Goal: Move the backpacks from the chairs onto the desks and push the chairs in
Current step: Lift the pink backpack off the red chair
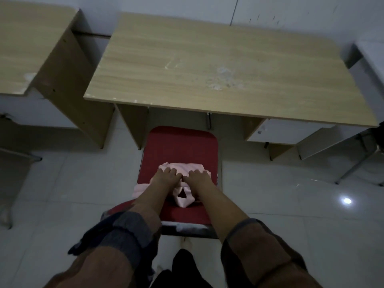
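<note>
A soft pink backpack lies on the seat of a red chair that stands in front of a light wooden desk. The chair's front edge reaches just under the desk's near edge. My left hand and my right hand rest side by side on top of the pink backpack, fingers curled over its far part. Whether the fingers grip the fabric or only lie on it is not clear. The chair's backrest is right below my forearms.
A second wooden desk stands at the left, with a gap between the two. At the right is a white table and a metal-legged chair frame. Another chair's edge shows at far left. The floor is white tile.
</note>
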